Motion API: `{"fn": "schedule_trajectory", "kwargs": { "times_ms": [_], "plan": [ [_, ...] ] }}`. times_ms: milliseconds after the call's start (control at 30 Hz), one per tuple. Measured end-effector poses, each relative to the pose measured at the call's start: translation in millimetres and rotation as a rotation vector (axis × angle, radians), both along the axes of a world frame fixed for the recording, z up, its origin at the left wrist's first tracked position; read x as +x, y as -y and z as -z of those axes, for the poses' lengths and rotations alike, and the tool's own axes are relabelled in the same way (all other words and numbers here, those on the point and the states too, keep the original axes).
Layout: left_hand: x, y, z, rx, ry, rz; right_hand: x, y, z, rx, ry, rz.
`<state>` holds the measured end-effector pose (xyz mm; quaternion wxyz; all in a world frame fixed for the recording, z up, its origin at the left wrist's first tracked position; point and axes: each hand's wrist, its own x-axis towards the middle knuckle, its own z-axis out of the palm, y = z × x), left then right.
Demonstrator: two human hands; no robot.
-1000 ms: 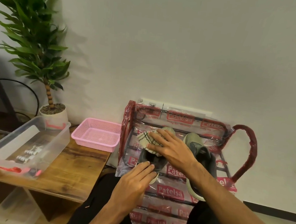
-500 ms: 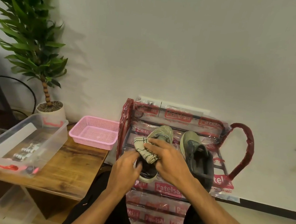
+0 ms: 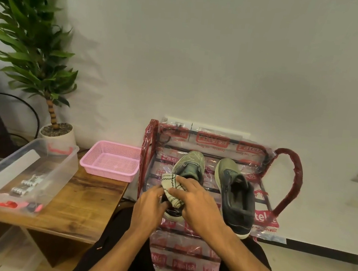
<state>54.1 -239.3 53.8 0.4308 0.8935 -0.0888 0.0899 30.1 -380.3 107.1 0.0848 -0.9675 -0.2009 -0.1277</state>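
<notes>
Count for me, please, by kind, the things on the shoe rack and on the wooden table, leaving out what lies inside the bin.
Sneakers: 2
Patterned cloth: 1
Pink basket: 1
Clear plastic bin: 1
Potted plant: 1
Total: 6

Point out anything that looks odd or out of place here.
The shoe rack is wrapped in printed plastic packaging, yet two shoes already sit on it. The left hand and right hand hold a patterned cloth against the left shoe; the right shoe stands beside it. Nothing looks spilled or damaged.
</notes>
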Motion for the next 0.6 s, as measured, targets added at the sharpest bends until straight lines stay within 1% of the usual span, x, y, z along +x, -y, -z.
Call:
{"fn": "schedule_trajectory", "kwargs": {
  "times_ms": [100,200,300,367,433,500,600],
  "plan": [
    [-1,-1,-2,0.022,-0.019,-0.022,1,0,2,-0.080,0.050,-0.001],
    [-1,-1,-2,-0.013,-0.031,-0.019,-3,7,2,-0.119,0.103,-0.007],
    [0,1,-3,-0.059,-0.047,-0.008,-8,25,4,-0.168,0.118,-0.018],
    [0,1,-4,-0.058,-0.063,-0.024,-9,40,6,-0.189,0.117,0.013],
    [-1,1,-6,-0.038,-0.058,-0.024,-8,53,7,-0.173,0.133,0.061],
    [-2,3,-9,0.019,-0.037,-0.016,-7,59,6,-0.098,0.168,0.119],
    [-6,12,-16,0.144,0.068,0.029,-7,51,6,0.013,0.194,0.167]
  ]
}}
